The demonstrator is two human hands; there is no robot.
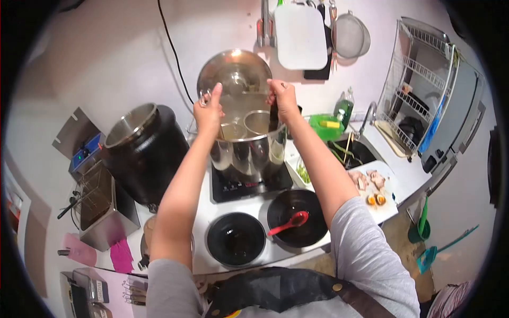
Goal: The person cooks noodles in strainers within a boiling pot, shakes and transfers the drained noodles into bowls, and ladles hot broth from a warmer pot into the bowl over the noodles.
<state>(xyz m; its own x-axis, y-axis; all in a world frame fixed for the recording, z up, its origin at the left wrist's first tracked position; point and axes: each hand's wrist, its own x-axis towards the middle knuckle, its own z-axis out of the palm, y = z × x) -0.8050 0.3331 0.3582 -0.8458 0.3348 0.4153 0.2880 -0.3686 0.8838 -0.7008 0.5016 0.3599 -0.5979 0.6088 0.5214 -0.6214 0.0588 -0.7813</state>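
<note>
Biggest of all, the black barrel-shaped vessel [154, 159] stands to the left with a steel rim, and beside it, mid-counter [203, 213], there's the tall, mirror-shiny steel pot [249, 159] on a flat black cooktop [218, 192]. That one looks heavy and stiff, probably hot, so side handles and dry cloths would suit it. The round, dished metal lid [214, 69] sits upright behind it.

Down in front, two smooth, glossy black bowls [236, 238], rigid and easy to cup at the rim. Inside the pot, near its far side, are the round-rimmed right basket [258, 113] and, less clearly, the left basket [231, 131]; they look light and stiff, likely slick when wet, best taken by the handle.

And the hands! The right hand [285, 100] is wrapped around a dark upright handle at the right basket. The left hand [209, 112] is curled in, thumb up, over the pot's left side; what it pinches, I can't tell. Smaller still, a slick red spoon [289, 223] lies in the right bowl, and soft-looking halved eggs [376, 200] sit off right.
</note>
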